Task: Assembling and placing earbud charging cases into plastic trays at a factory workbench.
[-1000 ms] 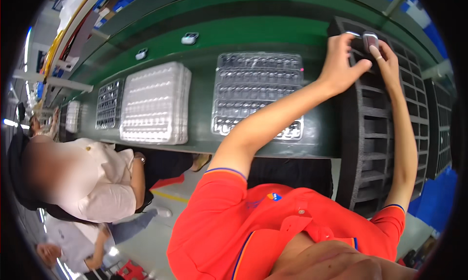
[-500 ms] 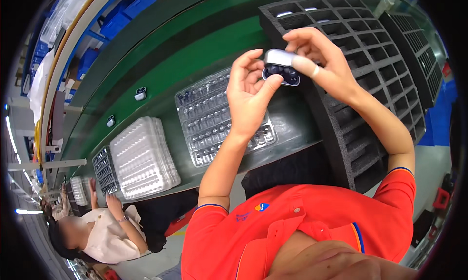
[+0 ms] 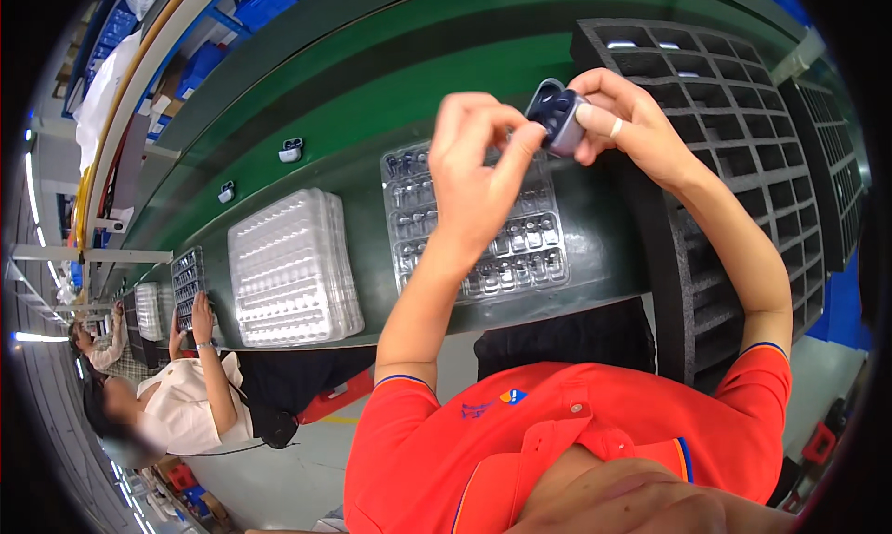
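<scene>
Earbud case (image 3: pixel 568 136), open, is up over the green bench (image 3: pixel 400 79), near the dark foam tray (image 3: pixel 662 246) and clear tray (image 3: pixel 394 209). Its body sits between the right hand's (image 3: pixel 646 130) thumb and fingers; the left hand's (image 3: pixel 474 167) fingertips meet its edge, whether holding anything I cannot tell. Probably light, stiff, slippery: grip the body's sides, off the hinged lid; dark earbuds (image 3: pixel 557 109) inside could drop easily

The right hand (image 3: pixel 632 125) holds an open case (image 3: pixel 567 132); the left hand (image 3: pixel 476 167) has its fingertips at the edge. A clear tray (image 3: pixel 520 239) and foam rack (image 3: pixel 669 288) sit nearby.
</scene>
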A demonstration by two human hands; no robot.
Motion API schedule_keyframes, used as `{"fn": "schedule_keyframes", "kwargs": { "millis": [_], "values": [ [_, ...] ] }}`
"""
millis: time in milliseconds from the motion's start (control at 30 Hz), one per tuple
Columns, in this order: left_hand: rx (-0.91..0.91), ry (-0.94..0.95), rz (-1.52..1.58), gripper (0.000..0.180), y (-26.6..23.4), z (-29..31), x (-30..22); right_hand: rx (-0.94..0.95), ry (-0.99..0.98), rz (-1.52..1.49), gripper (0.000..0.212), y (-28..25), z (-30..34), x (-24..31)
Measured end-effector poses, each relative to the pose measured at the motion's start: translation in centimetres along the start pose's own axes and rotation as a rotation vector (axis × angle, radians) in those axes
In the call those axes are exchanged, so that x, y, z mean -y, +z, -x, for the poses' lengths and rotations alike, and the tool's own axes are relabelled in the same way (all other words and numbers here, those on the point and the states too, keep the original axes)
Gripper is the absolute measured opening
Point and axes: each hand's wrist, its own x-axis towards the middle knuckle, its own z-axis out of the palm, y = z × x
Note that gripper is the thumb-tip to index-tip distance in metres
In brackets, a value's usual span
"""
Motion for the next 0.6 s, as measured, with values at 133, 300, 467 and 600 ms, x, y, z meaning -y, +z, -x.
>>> {"fn": "schedule_keyframes", "kwargs": {
  "millis": [133,300,467,600],
  "values": [
    [0.078,-0.190,0.099,0.017,0.5,-0.4,0.8,0.028,-0.141,0.029,0.029,-0.3,-1.0,-1.4],
    [0.186,-0.228,0.148,0.019,-0.5,-2.5,3.6,0.031,-0.197,0.115,0.031,-0.4,-2.7,-1.5],
    [0.301,-0.278,0.196,0.021,-3.9,-6.7,7.7,0.075,-0.351,0.301,0.034,1.4,-8.2,-1.2],
    [0.197,-0.028,-0.095,0.019,-6.4,-9.1,10.9,0.038,-0.454,0.418,0.028,3.2,-14.0,-1.7]
  ]
}}
